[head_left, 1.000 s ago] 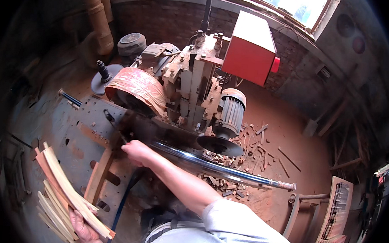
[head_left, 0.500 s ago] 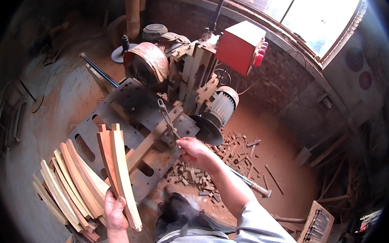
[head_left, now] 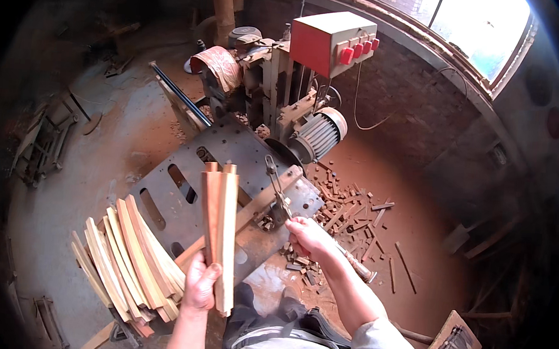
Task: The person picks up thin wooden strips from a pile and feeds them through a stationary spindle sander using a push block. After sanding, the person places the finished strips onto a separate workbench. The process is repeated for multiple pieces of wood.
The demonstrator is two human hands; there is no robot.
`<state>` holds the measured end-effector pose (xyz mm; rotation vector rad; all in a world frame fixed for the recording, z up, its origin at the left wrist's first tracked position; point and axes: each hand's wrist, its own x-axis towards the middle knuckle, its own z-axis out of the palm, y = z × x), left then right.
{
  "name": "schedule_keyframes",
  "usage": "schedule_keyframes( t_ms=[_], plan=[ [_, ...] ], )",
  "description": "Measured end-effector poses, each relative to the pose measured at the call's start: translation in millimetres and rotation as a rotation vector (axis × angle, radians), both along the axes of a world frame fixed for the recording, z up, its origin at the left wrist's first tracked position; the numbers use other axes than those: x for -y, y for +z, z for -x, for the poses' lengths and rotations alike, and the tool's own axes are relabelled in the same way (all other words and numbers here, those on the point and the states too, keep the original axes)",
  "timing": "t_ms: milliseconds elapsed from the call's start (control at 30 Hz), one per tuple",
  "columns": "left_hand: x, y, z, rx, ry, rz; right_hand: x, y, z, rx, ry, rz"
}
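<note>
The one view came from a fisheye camera on my head, looking steeply down and forward over my forearms at the metal machine table (head_left: 229,152), close in front of me. Straight edges bowed toward its dark round rim.

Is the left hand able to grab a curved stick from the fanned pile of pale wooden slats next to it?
Probably not right away. The left hand is already wrapped around two upright reddish wooden slats. The fanned pile of pale wooden slats lies close beside it with nothing between, so only the full grip stops it.
</note>
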<state>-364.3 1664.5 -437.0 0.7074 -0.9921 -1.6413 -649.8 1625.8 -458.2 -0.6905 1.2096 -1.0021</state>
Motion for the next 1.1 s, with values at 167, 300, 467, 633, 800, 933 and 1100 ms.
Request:
schedule_keyframes(
  t_ms=[167, 300, 467, 633, 800, 933, 1100],
  plan=[
    [-24, 13, 43, 0.008, -0.077, -0.029, -60, -9, 28, -0.060, 0.018, -0.035],
    [-18, -1, 49, 0.128, -0.151, 0.040, -87, -29, 53, -0.222, 0.069, -0.009],
    [-14, -33, 43, 0.124, -0.235, 0.071, -112, -7, 46, -0.517, 0.061, -0.008],
    [-25, -51, 33, -0.012, -0.391, -0.059, -109, 1, 16, -0.648, 0.048, -0.084],
    [-35, -56, 30, 0.022, -0.429, -0.072, -105, -32, 10, -0.884, -0.039, 0.112],
    [-35, -45, 34, 0.057, -0.376, -0.047, -112, -38, -4, -1.235, -0.199, 0.357],
    [-55, -36, 82, 0.122, -0.439, 0.010, -173, 8, -32, -0.611, -0.480, 0.505]
  ],
)
